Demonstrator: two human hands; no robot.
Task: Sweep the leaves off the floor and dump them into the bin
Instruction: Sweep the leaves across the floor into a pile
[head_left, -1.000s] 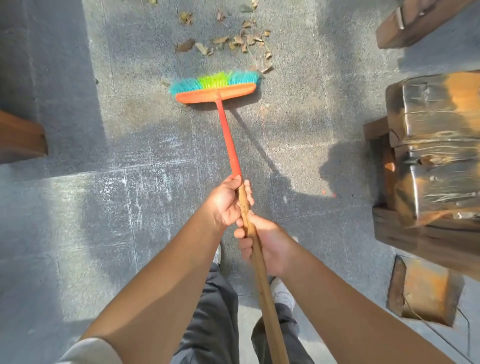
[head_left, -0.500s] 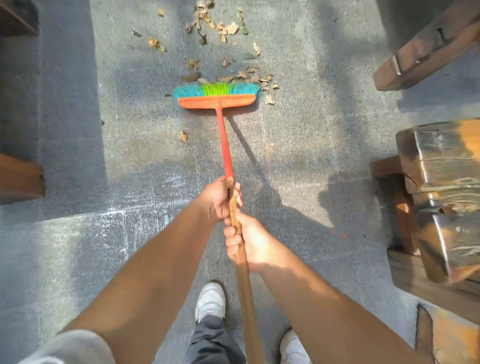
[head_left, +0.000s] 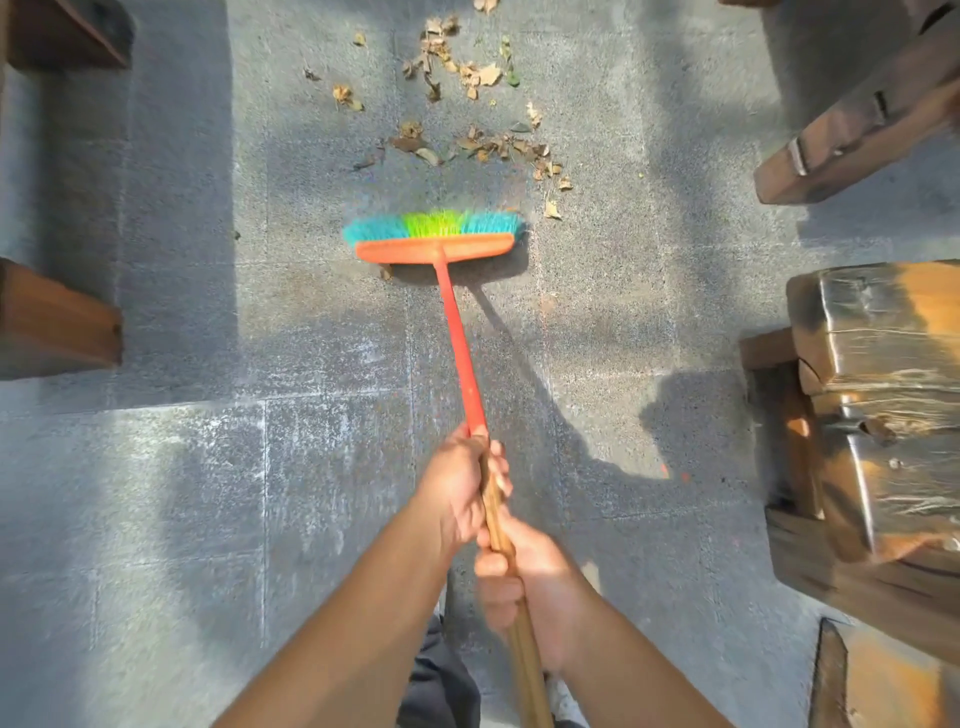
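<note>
A broom (head_left: 435, 239) with an orange head and blue-green bristles rests on the grey stone floor. Its red neck runs down into a wooden handle. My left hand (head_left: 460, 486) grips the handle where red meets wood. Just below it my right hand (head_left: 524, 582) grips the wooden part. Dry brown leaves (head_left: 483, 145) lie scattered on the floor beyond the bristles, with a gap between them and the broom. One small leaf (head_left: 385, 271) sits just behind the head's left end. No bin is in view.
Heavy dark wooden furniture (head_left: 878, 415) stands close on the right, with another wooden piece (head_left: 852, 124) at upper right. Wooden bench ends (head_left: 57, 317) jut in from the left. My dark trousers and a white shoe show at the bottom.
The broom head has pulled back toward me, away from the leaves it was pushing. The leaves stay farther out on the floor. Both hands keep their grip on the handle.
</note>
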